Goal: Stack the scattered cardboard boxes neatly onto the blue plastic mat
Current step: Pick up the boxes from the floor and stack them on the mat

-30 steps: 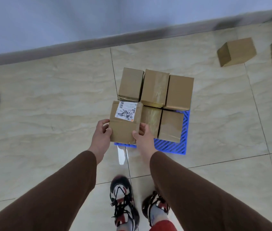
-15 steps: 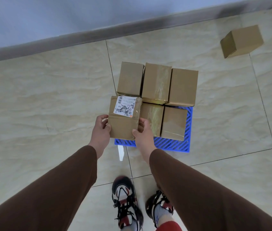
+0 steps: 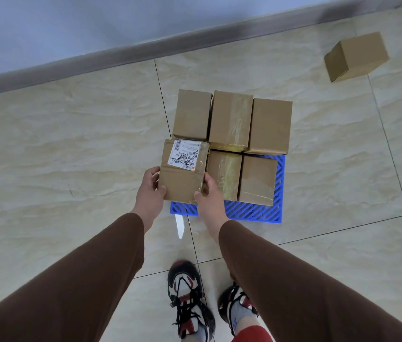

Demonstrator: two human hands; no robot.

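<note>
Labelled box: left hand and right hand are gripping its sides at near-left corner of blue mat, beside five stacked boxes.

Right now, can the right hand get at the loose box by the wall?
Probably not: the right hand grips the labelled box over the blue mat, and the loose box lies far off.
</note>
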